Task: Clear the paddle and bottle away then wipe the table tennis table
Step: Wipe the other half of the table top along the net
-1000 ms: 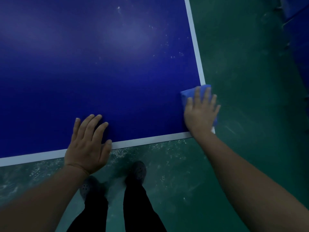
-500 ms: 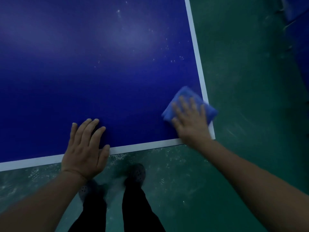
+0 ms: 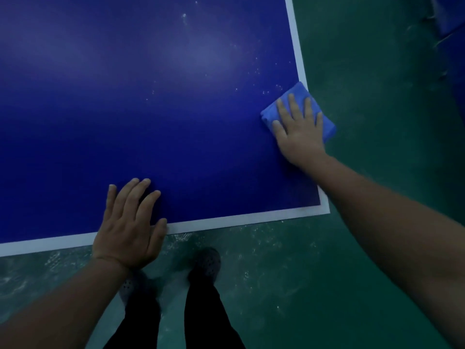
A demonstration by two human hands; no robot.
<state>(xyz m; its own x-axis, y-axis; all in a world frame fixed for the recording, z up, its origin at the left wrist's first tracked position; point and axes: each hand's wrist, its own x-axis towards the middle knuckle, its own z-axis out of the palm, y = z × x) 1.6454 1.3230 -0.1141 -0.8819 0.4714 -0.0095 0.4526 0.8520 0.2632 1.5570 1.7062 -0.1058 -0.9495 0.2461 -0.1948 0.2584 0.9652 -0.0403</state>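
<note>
- Right hand lies flat, fingers straight and spread, pressing a folded blue cloth onto the worktop. It pinches nothing; pressure comes from palm and fingers.
- Cloth sits at the worktop's right side, touching the white side line, with one corner hanging past the edge over the green floor.
- Left hand rests flat near the white end line, fingers relaxed and holding nothing. It looks like a brace.
- Paddle and bottle are not in view. Judging by that, the clearing is done and wiping is the step in hand.
- Pale specks lie just beyond the cloth and further up the blue surface. That patch still needs a pass.
- To wipe well: keep the whole palm on the cloth so that it does not bunch, and overlap the strokes.
- Draw the cloth back fully onto the surface before pressing. The overhanging corner cleans nothing and may slip off.
- Sweep the specks toward the edge, not the middle.
- Risk: leaning hard on the left hand may shift the worktop.
</note>
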